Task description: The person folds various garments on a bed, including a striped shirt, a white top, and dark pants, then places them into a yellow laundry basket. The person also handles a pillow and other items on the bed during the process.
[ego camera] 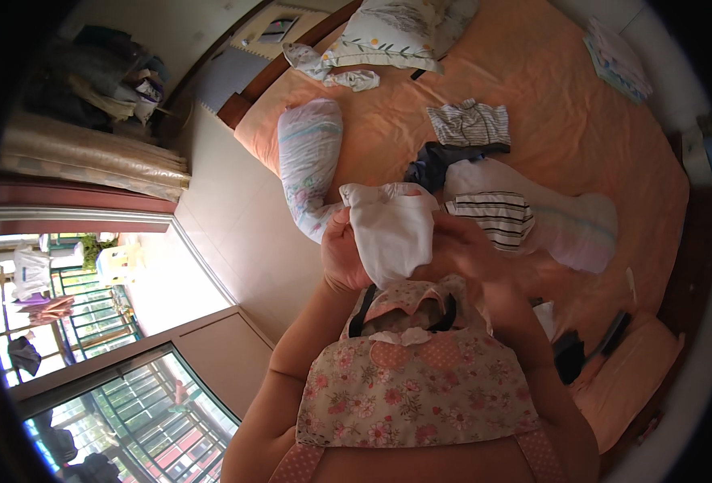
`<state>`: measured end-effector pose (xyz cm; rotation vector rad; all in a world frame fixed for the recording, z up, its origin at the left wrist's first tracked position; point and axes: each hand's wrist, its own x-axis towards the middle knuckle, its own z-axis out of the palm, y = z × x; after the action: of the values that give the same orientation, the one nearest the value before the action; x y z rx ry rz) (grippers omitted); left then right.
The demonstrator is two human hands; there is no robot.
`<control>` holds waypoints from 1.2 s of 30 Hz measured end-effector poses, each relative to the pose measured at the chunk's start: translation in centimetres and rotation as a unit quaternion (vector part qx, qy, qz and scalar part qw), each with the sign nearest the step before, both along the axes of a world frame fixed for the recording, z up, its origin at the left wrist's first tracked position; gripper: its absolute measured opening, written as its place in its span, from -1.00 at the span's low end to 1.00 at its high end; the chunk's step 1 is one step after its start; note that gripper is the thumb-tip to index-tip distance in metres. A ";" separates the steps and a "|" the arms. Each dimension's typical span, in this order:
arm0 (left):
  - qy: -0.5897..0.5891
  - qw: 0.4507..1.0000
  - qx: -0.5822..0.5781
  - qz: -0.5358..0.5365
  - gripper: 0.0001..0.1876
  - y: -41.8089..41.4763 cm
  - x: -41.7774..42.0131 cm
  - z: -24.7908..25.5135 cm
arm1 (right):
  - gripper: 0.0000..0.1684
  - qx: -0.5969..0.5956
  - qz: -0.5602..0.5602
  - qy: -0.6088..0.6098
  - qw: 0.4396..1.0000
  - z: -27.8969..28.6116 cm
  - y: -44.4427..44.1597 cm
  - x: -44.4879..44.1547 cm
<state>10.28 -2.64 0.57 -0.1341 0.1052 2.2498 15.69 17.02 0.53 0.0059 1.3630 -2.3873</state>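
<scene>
My left hand (345,256) grips the left edge of a small white cloth garment (392,232), thumb on top, in front of my chest. At the garment's right edge is my right hand (468,241), blurred; whether its fingers pinch the cloth cannot be made out. Beyond my hands, on the bed's orange sheet (549,115), lie a striped garment (495,214), a dark cloth (434,166) and a grey striped garment (472,122). The nearer striped garment rests against a long pale bolster (567,226). Another patterned bolster (310,145) lies to the left.
A flowered pillow (386,36) and crumpled white cloth (353,79) lie at the headboard side. Folded cloths (619,60) are stacked at far right. Black items (568,356) lie near my right arm. A floor strip (223,187) and bright doorway (169,290) are on the left.
</scene>
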 end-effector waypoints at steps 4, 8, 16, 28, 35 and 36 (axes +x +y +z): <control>-0.039 0.998 0.038 -0.026 -0.19 0.2 1.2 -0.9 | -0.68 0.177 0.041 0.086 0.980 -1.0 -3.1 0.9; 0.004 0.999 -0.022 -0.029 -0.23 -0.2 2.0 -0.4 | -0.61 0.179 0.031 0.111 0.977 -1.9 -3.1 0.8; 0.140 0.950 -0.265 0.090 -0.27 -4.9 0.9 0.3 | -0.47 -0.315 -0.117 -0.049 0.941 -3.5 1.6 0.2; 0.084 0.606 -0.776 0.155 -0.64 -11.8 1.0 -5.3 | -0.47 0.065 -0.281 0.135 0.948 4.5 4.7 1.8; 0.460 0.764 -0.454 0.012 -0.38 -4.5 0.2 1.8 | -0.56 0.310 0.043 0.279 0.908 8.2 -2.4 1.7; 0.475 0.769 -0.427 -0.030 -0.45 -3.6 -0.2 3.5 | -0.57 0.335 0.036 0.325 0.884 7.5 -3.0 1.7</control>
<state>10.06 -6.20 4.02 0.5398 1.6394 1.8124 17.43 13.98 8.05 -0.6960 2.3786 -1.7828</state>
